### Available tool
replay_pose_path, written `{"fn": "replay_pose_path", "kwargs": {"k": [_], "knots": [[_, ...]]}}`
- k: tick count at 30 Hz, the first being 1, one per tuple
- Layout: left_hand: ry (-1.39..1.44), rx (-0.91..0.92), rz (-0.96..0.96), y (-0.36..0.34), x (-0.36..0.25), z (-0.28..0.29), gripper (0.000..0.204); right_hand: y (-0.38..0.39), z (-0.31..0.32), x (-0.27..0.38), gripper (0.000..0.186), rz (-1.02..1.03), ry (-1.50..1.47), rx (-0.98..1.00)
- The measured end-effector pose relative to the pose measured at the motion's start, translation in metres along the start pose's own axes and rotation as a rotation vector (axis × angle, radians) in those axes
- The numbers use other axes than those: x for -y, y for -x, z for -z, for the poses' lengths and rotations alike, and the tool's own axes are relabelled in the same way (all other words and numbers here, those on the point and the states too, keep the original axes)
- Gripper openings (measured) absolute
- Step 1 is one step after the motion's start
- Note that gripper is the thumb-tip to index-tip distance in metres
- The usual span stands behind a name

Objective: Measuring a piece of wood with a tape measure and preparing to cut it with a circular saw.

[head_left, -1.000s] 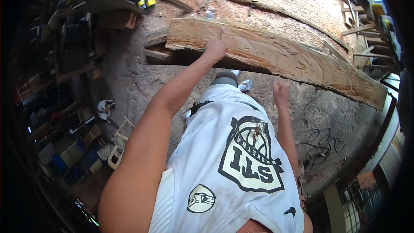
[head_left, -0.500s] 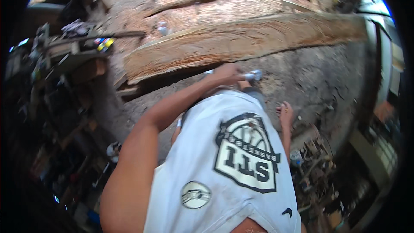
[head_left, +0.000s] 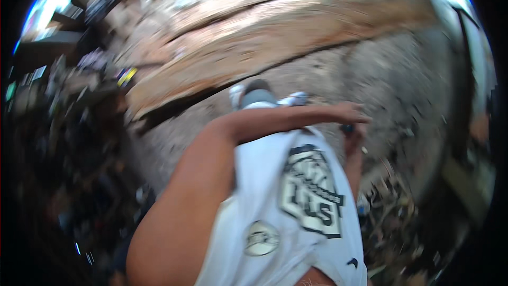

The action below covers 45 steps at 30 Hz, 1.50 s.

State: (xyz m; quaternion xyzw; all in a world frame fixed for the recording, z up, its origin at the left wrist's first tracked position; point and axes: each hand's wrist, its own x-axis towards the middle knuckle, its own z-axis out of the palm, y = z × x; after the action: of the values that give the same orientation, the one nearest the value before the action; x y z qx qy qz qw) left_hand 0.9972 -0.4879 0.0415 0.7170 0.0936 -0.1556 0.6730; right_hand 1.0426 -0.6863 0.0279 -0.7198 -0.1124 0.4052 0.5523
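The person's left arm now stretches across the front of the white shirt (head_left: 227, 243), its left hand (head_left: 345, 112) out on the right side, just above the right hand (head_left: 355, 139). A second ago that left hand lay on the long wooden beam (head_left: 275, 42); half a second ago it was near the beam's lower edge, and now it is well apart from the wood. Its fingers point to the right, but blur hides whether they grip anything. The right hand is up close under the left, where earlier the two were apart; a small dark thing (head_left: 347, 127) shows between them (too smeared to name), and I cannot tell which hand has it, or whether the right one is closed. The beam lies on the ground (head_left: 381, 79) beyond the shoes (head_left: 293, 98), slanting up from left to right, whereas a second ago it slanted down; the whole view has turned, with the yellow container (head_left: 127, 77) now farther left and lower
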Motion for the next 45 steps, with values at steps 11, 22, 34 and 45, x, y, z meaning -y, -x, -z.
{"fn": "replay_pose_path", "kwargs": {"k": [11, 22, 34, 45], "knots": [[-0.464, 0.429, 0.112, -0.006, -0.044, -0.018, 0.08, 0.16, 0.063, 0.027, 0.051, -0.536, -0.489, -0.057], [-0.587, 0.671, -0.041, -0.191, -0.145, -0.016, 0.069, 0.172, 0.097, 0.04, 0.045, -0.391, -0.551, -0.475], [-0.639, 1.168, -0.122, -0.32, -0.163, -0.055, 0.06, 0.068, 0.126, 0.07, 0.043, -0.366, -0.587, -0.979], [-0.417, 0.703, 0.183, -0.512, -0.24, -0.122, 0.067, -0.062, 0.436, 0.092, 0.041, -0.282, -0.174, -1.033]]}}
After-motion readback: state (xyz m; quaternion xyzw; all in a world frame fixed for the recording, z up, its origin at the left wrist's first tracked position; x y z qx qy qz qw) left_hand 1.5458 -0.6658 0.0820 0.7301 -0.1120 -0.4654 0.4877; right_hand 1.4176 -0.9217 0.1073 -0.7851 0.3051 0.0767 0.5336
